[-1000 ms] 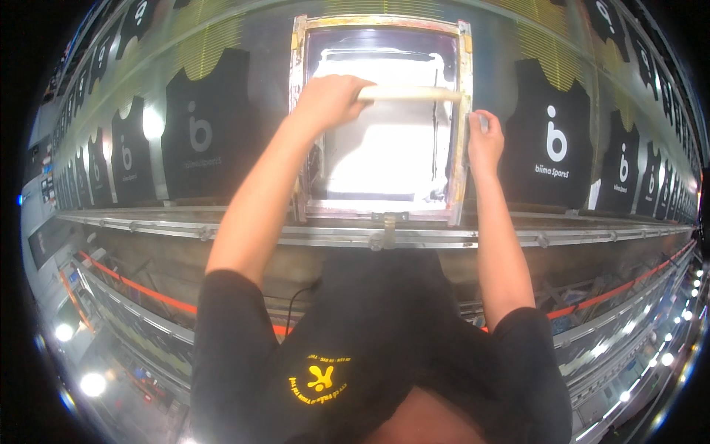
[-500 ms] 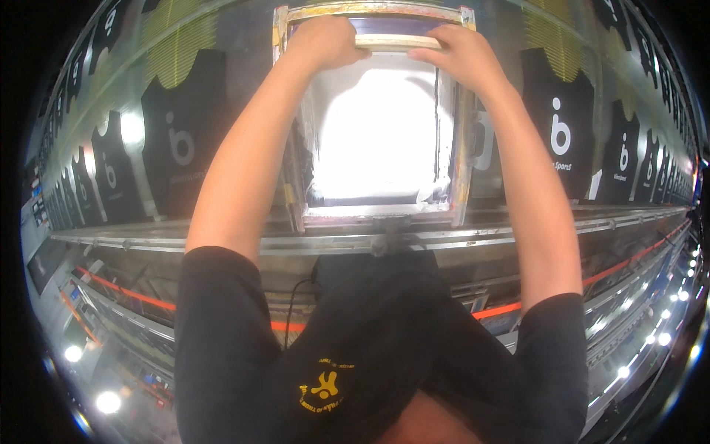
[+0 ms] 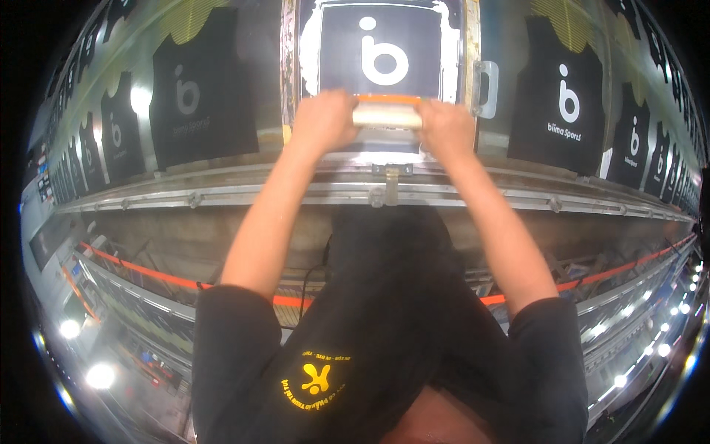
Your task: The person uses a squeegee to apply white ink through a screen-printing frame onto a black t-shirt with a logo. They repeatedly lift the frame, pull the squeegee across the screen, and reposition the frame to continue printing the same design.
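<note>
Wooden squeegee with an orange blade sits gripped in both hands, left hand and right hand clenched around its ends. Half a second ago they were at the screen's far edge; now they are near its counter-front edge, so the pull looks almost complete. The screen shows a white logo. Little frame remains ahead; black shirts flank it.

dim scene, lamp glare lower corners, strong fisheye bending, black rim.
</note>
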`<state>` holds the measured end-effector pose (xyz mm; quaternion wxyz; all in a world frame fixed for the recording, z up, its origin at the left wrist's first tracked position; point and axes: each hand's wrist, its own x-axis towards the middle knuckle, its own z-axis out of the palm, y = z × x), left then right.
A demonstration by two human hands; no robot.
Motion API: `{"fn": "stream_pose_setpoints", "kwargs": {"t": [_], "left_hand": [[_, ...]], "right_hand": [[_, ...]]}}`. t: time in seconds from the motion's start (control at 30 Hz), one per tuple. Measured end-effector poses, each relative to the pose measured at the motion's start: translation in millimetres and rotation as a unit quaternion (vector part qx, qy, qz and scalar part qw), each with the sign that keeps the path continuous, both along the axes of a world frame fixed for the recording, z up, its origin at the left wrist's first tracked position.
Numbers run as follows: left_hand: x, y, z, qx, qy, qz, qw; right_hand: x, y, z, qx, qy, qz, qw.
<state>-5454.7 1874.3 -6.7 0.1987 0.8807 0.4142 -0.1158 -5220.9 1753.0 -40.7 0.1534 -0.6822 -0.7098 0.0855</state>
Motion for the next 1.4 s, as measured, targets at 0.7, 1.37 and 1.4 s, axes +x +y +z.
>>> {"fn": "stream_pose_setpoints", "kwargs": {"t": [0.7, 1.37, 1.4], "left_hand": [[79.9, 229.9, 28.5, -0.014, -0.017, -0.075, 0.997], [1.7, -4.1, 14.5, -0.013, 0.009, 0.010, 1.000], [-8.4, -17.8, 8.1, 0.012, -0.018, 0.004, 1.000]], "right_hand": [[77.8, 221.2, 62.5, -0.157, -0.022, -0.070, 0.985], [-6.3, -3.8, 6.3, 0.014, -0.001, -0.024, 1.000], [-11.5, -16.3, 5.2, 0.020, 0.002, -0.017, 1.000]]}}
